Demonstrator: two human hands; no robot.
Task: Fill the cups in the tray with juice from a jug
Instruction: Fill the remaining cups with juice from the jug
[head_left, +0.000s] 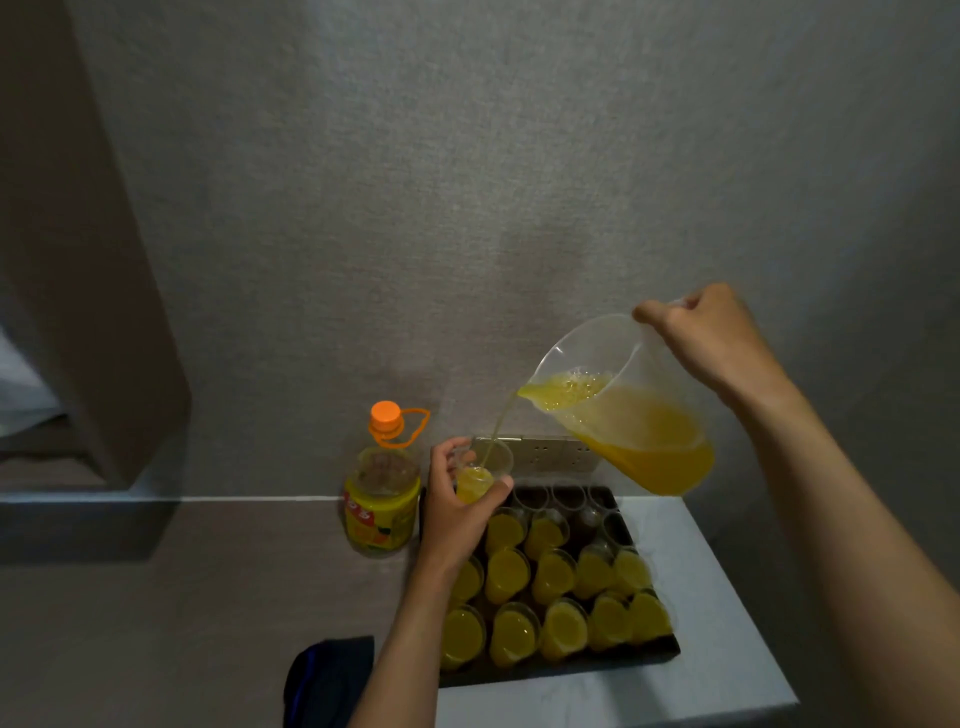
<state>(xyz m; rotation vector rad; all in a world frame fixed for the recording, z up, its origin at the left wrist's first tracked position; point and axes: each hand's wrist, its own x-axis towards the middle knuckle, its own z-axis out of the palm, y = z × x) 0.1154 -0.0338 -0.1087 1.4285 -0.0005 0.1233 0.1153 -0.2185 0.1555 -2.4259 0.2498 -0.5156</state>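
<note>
A dark tray (652, 653) on a white table holds several clear cups; those in the near rows (509, 574) are full of orange juice, a few at the far edge (563, 496) look empty. My left hand (457, 512) grips one clear cup (480, 475) lifted above the tray's far left corner, partly filled. My right hand (714, 338) holds the handle of a clear plastic jug (634, 421), tilted left. A thin stream of juice runs from its spout into the held cup.
A large juice bottle (383, 496) with an orange cap stands just left of the tray. A wall socket (558, 452) sits behind the tray on the grey wall. The white table (727, 623) ends close on the right. A dark cloth item (332, 680) lies at lower left.
</note>
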